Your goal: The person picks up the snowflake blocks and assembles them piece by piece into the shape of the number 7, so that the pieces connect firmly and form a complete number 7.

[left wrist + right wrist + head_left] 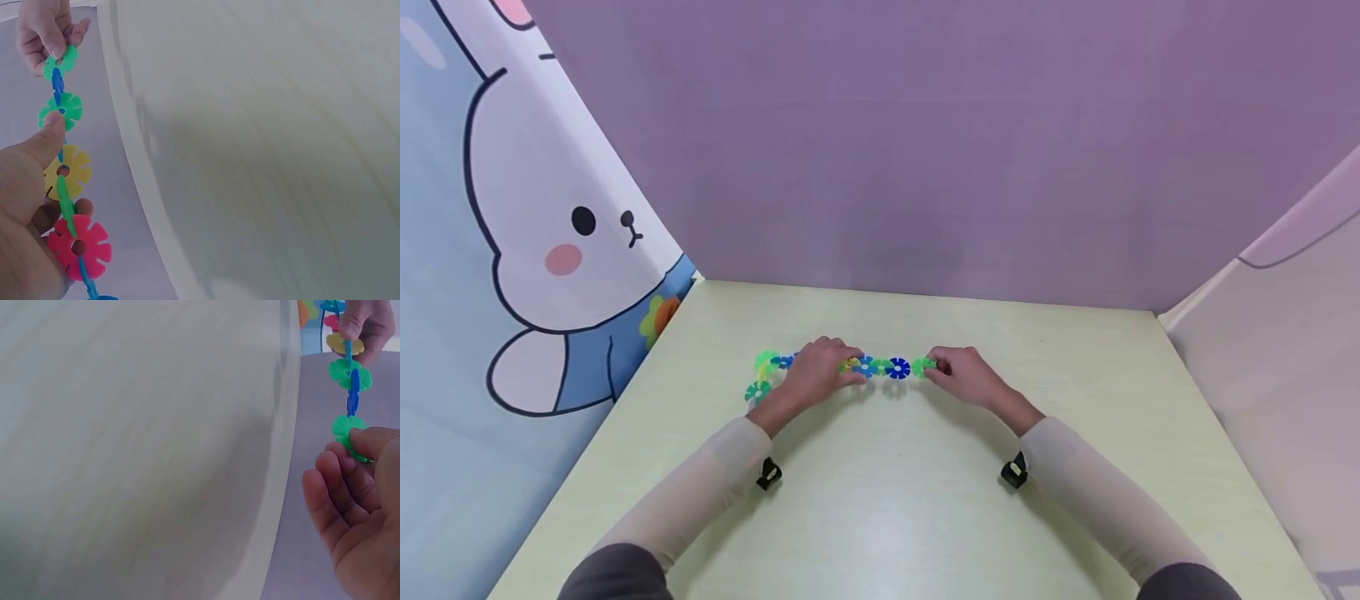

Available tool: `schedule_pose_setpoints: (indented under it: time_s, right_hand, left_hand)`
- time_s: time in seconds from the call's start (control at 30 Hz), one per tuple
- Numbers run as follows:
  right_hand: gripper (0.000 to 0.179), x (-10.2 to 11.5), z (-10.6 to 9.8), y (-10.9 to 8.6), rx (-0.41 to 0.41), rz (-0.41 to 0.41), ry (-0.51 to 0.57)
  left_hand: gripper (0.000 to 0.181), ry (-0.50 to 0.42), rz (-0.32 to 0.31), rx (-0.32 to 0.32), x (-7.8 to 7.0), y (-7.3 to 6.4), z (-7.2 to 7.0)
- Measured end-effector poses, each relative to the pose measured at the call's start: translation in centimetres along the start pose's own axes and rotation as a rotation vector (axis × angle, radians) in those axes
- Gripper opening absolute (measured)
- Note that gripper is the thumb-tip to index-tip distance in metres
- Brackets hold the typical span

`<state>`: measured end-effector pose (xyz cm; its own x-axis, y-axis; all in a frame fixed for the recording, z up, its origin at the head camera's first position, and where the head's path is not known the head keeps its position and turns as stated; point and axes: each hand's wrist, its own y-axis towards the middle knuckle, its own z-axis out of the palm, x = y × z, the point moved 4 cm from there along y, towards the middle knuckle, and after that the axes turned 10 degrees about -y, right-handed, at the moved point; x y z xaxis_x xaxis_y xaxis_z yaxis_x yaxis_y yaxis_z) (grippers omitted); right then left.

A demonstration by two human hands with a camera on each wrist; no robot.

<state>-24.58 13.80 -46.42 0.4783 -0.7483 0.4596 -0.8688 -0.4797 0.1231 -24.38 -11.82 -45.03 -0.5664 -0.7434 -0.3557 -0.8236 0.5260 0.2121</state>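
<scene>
A chain of notched plastic discs, slotted together edge to edge, stretches between the two hands above the table. My left hand (812,373) grips its middle, thumb and fingers around the part with the yellow disc (76,172); a pink-red disc (98,247) lies against the palm side. My right hand (967,375) pinches the green disc (341,427) at the chain's right end between thumb and fingers. A dark blue disc (897,369) shows in the span between the hands. Left of the left hand, the chain bends toward the person, down to a teal-green disc (757,392); beyond that, the forearm hides it.
Beneath the hands is a pale wooden table (895,517). A purple panel (925,167) rises along its far edge, with a cartoon-printed cloth (535,250) on the left and a pale cloth (1277,375) on the right. Small black devices hang below both wrists.
</scene>
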Motion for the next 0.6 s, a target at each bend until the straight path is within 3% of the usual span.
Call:
schedule_pose_setpoints:
  time_s: [0.6]
  right_hand:
    - [0.008, -0.11, -0.13, -0.78, -0.066, -0.039, -0.013]
  left_hand:
    - [0.044, -0.022, 0.003, -0.006, -0.53, 0.63, 0.22]
